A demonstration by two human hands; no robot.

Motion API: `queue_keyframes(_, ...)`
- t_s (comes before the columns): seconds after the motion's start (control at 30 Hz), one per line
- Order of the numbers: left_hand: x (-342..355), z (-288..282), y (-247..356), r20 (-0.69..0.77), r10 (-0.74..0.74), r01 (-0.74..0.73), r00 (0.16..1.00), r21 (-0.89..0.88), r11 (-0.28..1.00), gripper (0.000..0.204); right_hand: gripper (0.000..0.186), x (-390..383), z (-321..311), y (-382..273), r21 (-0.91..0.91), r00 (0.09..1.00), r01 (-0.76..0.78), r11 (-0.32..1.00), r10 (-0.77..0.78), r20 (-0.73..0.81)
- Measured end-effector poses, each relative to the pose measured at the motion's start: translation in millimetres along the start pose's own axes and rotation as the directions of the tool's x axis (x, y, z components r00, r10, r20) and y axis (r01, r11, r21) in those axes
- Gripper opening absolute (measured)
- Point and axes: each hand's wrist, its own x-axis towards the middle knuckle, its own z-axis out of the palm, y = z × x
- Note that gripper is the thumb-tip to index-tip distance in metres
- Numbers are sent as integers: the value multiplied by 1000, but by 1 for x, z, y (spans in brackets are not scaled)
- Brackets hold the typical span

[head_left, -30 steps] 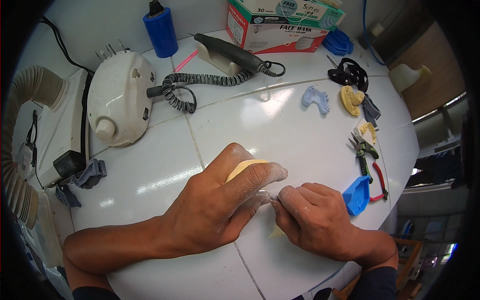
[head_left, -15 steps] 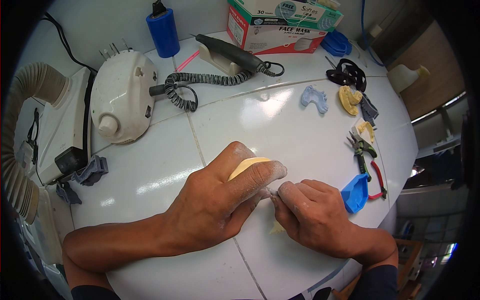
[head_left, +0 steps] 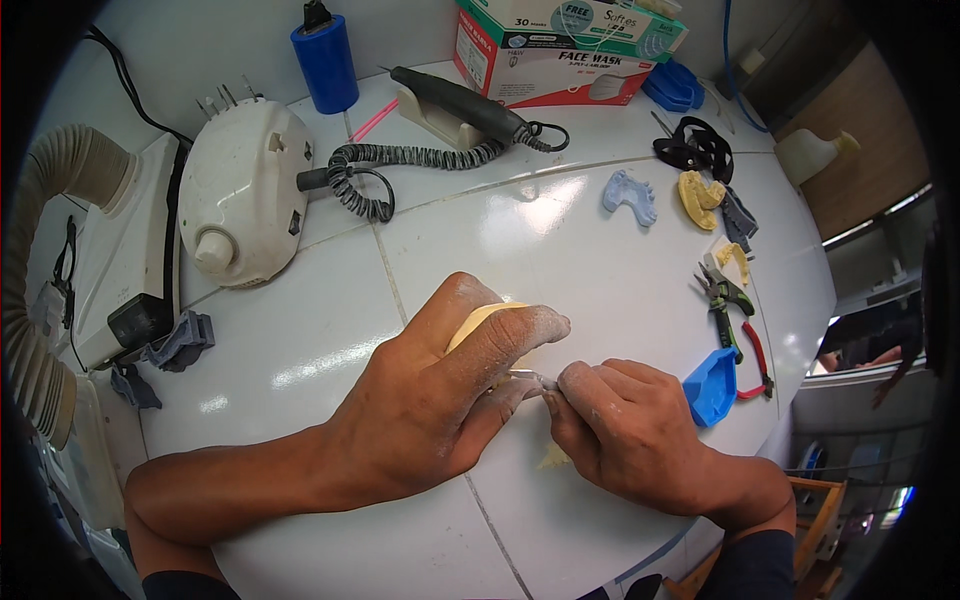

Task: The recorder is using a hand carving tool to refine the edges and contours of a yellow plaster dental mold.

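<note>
My left hand (head_left: 415,385) is closed around a pale yellow plaster piece (head_left: 472,325), which shows only in part between forefinger and thumb. White dust coats the fingertips. Close beside it on the right, my right hand (head_left: 630,425) is pinched shut on a thin metal tool (head_left: 523,374). The tool's slim shaft reaches left to the underside of the plaster; the rest is hidden in the fingers, so its exact kind cannot be told. Yellow plaster shavings (head_left: 553,457) lie on the table just under my right hand.
A blue tray (head_left: 711,388), pliers (head_left: 722,305), red-handled cutters (head_left: 752,365) and dental casts (head_left: 697,200) line the right side. Behind are a handpiece (head_left: 455,103) on its stand and mask boxes (head_left: 555,75). A white control unit (head_left: 245,190) and ribbed hose (head_left: 85,175) stand left.
My left thumb and the plaster piece have shifted slightly up and left, with the plaster tilted. More of the metal tool now shows between my hands. The right hand has hardly moved.
</note>
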Motion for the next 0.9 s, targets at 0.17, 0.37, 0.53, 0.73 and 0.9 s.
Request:
queue_keyframes(0.17,0,-1,0,17,-10,10,1000,-15,1000,55,18,-2,0,1,-37,1000,6,999,-5,22)
queue_keyframes(0.37,-1,-4,-4,29,19,-19,999,-15,1000,56,17,4,1,-1,11,1000,12,1000,-12,-23)
queue_keyframes(0.53,2,-14,-6,36,7,-6,999,-7,1000,64,15,5,-3,2,88,999,-14,996,17,-33)
queue_keyframes(0.73,-1,-9,-20,137,-245,277,960,-333,901,97,17,7,-7,21,90,988,0,996,14,-155)
queue_keyframes(0.9,-3,-9,-17,132,-295,323,946,-415,850,97,14,7,-11,23,-9,967,28,1000,-29,-253)
